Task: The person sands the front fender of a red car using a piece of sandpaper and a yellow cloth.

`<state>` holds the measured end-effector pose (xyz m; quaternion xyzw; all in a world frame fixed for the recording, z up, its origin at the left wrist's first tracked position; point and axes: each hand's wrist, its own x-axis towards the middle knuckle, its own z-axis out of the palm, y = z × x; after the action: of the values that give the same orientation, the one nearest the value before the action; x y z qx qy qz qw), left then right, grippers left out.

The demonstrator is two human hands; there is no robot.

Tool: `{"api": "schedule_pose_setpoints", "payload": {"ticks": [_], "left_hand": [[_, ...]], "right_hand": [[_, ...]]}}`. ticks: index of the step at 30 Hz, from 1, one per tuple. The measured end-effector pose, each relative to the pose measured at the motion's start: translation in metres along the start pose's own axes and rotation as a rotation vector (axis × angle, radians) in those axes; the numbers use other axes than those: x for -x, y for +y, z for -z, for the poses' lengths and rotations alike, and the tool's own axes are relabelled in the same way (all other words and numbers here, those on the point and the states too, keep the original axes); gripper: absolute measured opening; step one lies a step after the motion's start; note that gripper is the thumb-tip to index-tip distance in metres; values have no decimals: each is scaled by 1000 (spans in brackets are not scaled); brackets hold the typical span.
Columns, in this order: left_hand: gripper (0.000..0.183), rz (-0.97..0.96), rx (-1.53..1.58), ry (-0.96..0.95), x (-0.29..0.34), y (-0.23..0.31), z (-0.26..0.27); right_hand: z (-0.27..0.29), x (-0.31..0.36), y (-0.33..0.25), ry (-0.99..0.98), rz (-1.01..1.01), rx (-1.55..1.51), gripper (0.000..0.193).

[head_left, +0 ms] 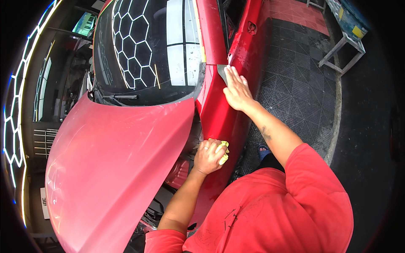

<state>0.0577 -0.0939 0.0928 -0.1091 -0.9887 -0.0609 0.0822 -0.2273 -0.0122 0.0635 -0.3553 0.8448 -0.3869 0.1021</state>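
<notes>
We see the left grip (207, 157) clenched around a crumpled yellow cloth (225, 152), its fingers curled so far in that only bunched folds stick out on the right side and above the knuckles. The cloth sits on the upper part of the red fender (216, 116), near the edge facing the engine bay. We find the right grip (237, 93) released and flat, its fingers stretched forward on the rear end of the same fender, close to the door (247, 48). A small dark grey piece (222, 73) shows beside and partly under these fingers; we cannot tell whether it is a loose sheet or part of the surface.

To the left of both hands we see the car's hood (120, 164), a duller, paler red, with a gap between it and the fender. Behind it lies the windshield (139, 46), reflecting white hexagonal lights, with a wiper (121, 97) at its base. On the right, we see dark floor tiles (295, 92) and a pale stool (344, 52) carrying a blue container (346, 19)
</notes>
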Motion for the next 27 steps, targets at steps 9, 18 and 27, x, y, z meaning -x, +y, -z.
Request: {"api": "schedule_pose_setpoints", "payload": {"ticks": [9, 18, 27], "left_hand": [[47, 6, -1, 5, -2, 1, 0], [46, 0, -6, 47, 1, 1, -2], [43, -4, 9, 35, -6, 3, 2]], "right_hand": [[1, -2, -5, -36, -70, 16, 82], [1, 8, 18, -54, 39, 107, 83], [-11, -2, 36, 71, 169, 32, 88]]}}
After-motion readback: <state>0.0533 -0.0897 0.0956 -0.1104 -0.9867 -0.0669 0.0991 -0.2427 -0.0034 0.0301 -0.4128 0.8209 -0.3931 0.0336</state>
